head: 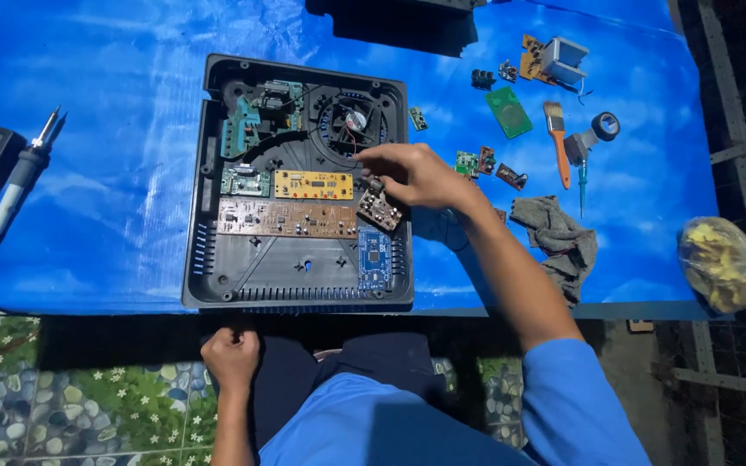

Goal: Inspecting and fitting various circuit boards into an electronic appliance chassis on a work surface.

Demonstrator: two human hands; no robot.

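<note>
Here, your right hand (pixel 414 175) is reaching into the open black casing (pixel 297 185), fingers curled down and pinching at a small brown circuit board (pixel 379 208) near the casing's right wall; whether the board is actually lifted you cannot tell from this view. Your left hand (pixel 231 355) rests closed in a loose fist below the casing's near edge, holding nothing that shows. Work that board by its edges and keep your fingertips off the components, since the blue board (pixel 374 258) lies just below it in the casing and the yellow board (pixel 313 184) and long brown board (pixel 287 217) sit just to its left. The fan (pixel 352 122) sits just above your knuckles with thin wires, so lift straight up rather than sweeping back. Right of the casing there is a grey rag (pixel 558 237) and loose small boards (pixel 477 163); farther right lie a brush (pixel 558 141) and a tape roll (pixel 604 127). Left of the casing the blue surface (pixel 114 198) is open until the soldering iron (pixel 19 181).
</note>
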